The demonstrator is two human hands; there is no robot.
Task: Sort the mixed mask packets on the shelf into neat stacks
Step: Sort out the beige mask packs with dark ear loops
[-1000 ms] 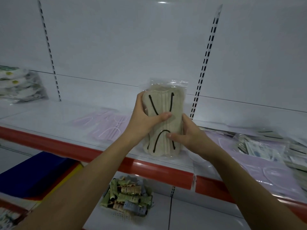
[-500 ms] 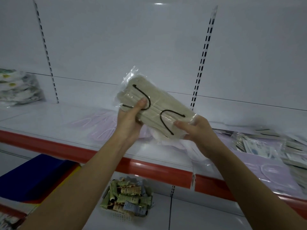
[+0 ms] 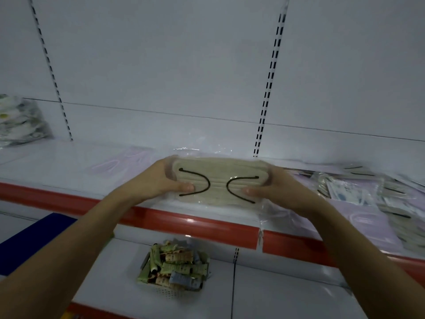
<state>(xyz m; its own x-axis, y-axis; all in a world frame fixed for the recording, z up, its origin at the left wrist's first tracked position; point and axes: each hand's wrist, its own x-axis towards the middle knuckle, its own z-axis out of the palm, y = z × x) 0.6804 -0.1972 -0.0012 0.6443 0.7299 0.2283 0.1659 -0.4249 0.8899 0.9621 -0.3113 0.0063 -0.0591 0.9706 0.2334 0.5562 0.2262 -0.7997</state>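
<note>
A clear packet of beige masks with black ear loops (image 3: 218,183) lies level and lengthwise over the front part of the white shelf (image 3: 57,166). My left hand (image 3: 161,180) grips its left end and my right hand (image 3: 276,187) grips its right end, thumbs on top. Whether the packet rests on the shelf or hovers just above it, I cannot tell. Pink mask packets (image 3: 119,162) lie flat behind my left hand. A mixed heap of packets (image 3: 358,192) spreads over the shelf at the right.
A stack of patterned packets (image 3: 20,120) sits at the shelf's far left. The shelf's front edge carries a red strip (image 3: 195,223). On the lower shelf stands a small basket of tubes (image 3: 177,268). A blue box (image 3: 34,236) lies at lower left.
The beige packet has turned from upright through a tilt to lying level, and both hands have lowered it toward the shelf, shifting to its two ends.
</note>
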